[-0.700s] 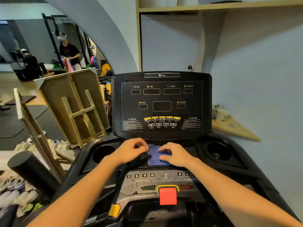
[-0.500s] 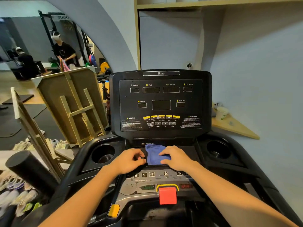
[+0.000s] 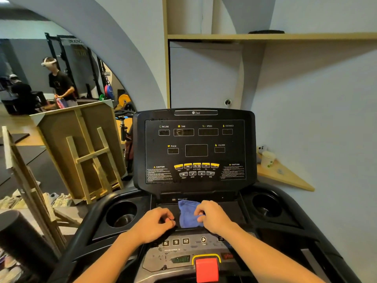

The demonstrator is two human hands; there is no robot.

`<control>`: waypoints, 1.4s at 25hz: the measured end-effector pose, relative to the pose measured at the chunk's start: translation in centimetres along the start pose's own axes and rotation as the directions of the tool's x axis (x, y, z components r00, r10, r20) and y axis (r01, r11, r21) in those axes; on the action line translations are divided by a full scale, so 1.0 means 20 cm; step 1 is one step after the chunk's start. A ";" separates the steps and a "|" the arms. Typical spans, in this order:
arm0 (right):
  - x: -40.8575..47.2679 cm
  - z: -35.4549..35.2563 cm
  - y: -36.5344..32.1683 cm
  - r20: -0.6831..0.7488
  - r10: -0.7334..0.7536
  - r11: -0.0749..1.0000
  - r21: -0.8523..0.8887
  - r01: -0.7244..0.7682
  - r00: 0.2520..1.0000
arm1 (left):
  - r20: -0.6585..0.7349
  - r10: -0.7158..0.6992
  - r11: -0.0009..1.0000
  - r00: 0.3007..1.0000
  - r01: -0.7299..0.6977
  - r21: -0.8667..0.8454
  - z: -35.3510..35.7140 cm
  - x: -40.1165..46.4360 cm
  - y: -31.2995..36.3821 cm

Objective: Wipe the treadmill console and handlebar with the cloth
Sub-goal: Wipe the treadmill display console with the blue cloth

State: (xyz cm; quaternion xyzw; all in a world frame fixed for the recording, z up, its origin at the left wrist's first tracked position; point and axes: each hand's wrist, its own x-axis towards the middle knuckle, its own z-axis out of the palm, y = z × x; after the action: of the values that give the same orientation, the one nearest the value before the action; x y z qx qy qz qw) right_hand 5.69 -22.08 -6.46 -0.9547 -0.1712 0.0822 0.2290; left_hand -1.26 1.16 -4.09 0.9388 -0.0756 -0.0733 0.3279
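The black treadmill console (image 3: 195, 150) stands upright ahead, its displays dark. A blue cloth (image 3: 188, 214) lies bunched on the flat black ledge just below it. My right hand (image 3: 213, 218) presses on the cloth's right side, fingers curled into it. Just left of the cloth rests my left hand (image 3: 155, 223), fingers curled in, nothing visible in them. The black handlebar (image 3: 81, 237) curves down both sides of the console. A lower panel with number keys (image 3: 175, 242) and a red stop button (image 3: 207, 267) sits near me.
Cup holders (image 3: 122, 214) (image 3: 266, 207) flank the ledge. A wooden shelf with a paper cup (image 3: 267, 159) juts from the right wall. Wooden frames (image 3: 87, 152) lean at left, with shoes on the floor. A large mirror (image 3: 61, 78) reflects people in the gym.
Both hands have drawn back toward me along the ledge, leaving more of the blue cloth showing between them. The view has tilted upward.
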 end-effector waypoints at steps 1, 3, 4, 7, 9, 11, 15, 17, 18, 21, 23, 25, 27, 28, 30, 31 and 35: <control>0.00 0.00 0.00 -0.008 -0.007 1.000 0.001 0.007 1.000 | 0.003 0.004 1.000 1.000 -0.004 -0.007 0.00 0.00 -0.01; -0.01 -0.02 -0.01 -0.021 -0.022 1.000 0.016 0.023 1.000 | 0.010 0.016 1.000 1.000 -0.016 -0.027 -0.03 0.00 -0.02; -0.01 -0.03 -0.01 -0.032 -0.026 0.999 0.026 0.027 0.999 | 0.012 0.022 0.999 1.000 -0.022 -0.034 -0.05 0.00 -0.03; -0.02 -0.06 -0.02 -0.083 -0.014 0.996 0.086 0.021 0.996 | 0.008 0.038 0.998 0.999 -0.038 -0.041 -0.10 0.00 -0.05; -0.02 -0.10 -0.03 -0.112 -0.006 0.993 0.121 0.019 0.994 | 0.006 0.055 0.998 0.998 -0.054 -0.039 -0.13 0.01 -0.07; -0.02 -0.15 -0.05 -0.144 0.013 0.988 0.154 0.010 0.990 | 0.004 0.078 0.996 0.997 -0.077 -0.032 -0.18 0.02 -0.07; 0.00 -0.33 -0.09 -0.227 0.030 0.979 0.203 0.018 0.973 | -0.005 0.123 0.992 0.992 -0.123 0.003 -0.32 0.06 -0.06; 0.01 -0.47 -0.10 -0.275 0.015 0.977 0.208 0.045 0.961 | -0.033 0.145 0.989 0.989 -0.145 0.008 -0.42 0.10 -0.03; 0.02 -0.55 -0.11 -0.304 0.008 0.975 0.213 0.060 0.953 | -0.054 0.159 0.987 0.986 -0.158 0.021 -0.47 0.12 -0.01; 0.06 -0.82 -0.09 -0.411 0.020 0.956 0.274 0.103 0.911 | -0.130 0.178 0.982 0.975 -0.168 0.082 -0.63 0.20 0.09; 0.09 -1.00 -0.04 -0.471 0.034 0.935 0.327 0.138 0.882 | -0.168 0.168 0.983 0.971 -0.153 0.098 -0.73 0.25 0.14; 0.11 -1.17 0.02 -0.518 0.055 0.925 0.349 0.152 0.853 | -0.208 0.151 0.988 0.966 -0.138 0.074 -0.82 0.31 0.17; 0.15 -1.32 0.09 -0.570 0.082 0.914 0.369 0.166 0.817 | -0.242 0.131 0.991 0.962 -0.121 0.054 -0.89 0.36 0.18; 0.18 -1.39 0.13 -0.597 0.102 0.906 0.386 0.173 0.796 | -0.263 0.122 0.992 0.957 -0.112 0.053 -0.92 0.38 0.18; 0.25 -1.51 0.23 -0.647 0.149 0.881 0.430 0.197 0.748 | -0.323 0.103 0.995 0.941 -0.093 0.048 -0.96 0.42 0.18; 0.28 -1.56 0.28 -0.670 0.169 0.871 0.444 0.209 0.723 | -0.357 0.091 0.996 0.930 -0.080 0.045 -0.98 0.44 0.19; 0.37 -1.65 0.40 -0.769 0.270 0.850 0.473 0.231 0.580 | -0.485 0.054 0.998 0.873 -0.028 0.061 -1.05 0.48 0.14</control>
State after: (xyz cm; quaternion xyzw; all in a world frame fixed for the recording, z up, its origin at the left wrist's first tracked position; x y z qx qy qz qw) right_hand 22.74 -39.66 18.34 -0.7845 -0.0064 -0.3185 0.5320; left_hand 11.69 9.78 13.08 0.9335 -0.0124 0.1736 0.3134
